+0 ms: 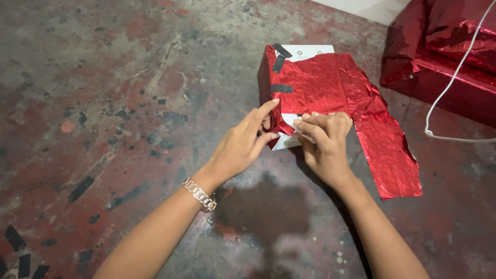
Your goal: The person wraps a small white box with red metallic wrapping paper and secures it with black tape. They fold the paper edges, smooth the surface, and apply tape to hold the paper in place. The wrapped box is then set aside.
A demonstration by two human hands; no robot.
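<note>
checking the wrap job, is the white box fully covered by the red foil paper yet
No, white box corners show past the red foil paper at the far edge and by both hands.

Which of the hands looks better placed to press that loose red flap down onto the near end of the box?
Probably the left hand: its fingertips already pinch the red foil wrapping paper at the white box's near corner. The right hand lies flat on the box edge beside it, seemingly steadying it.
</note>
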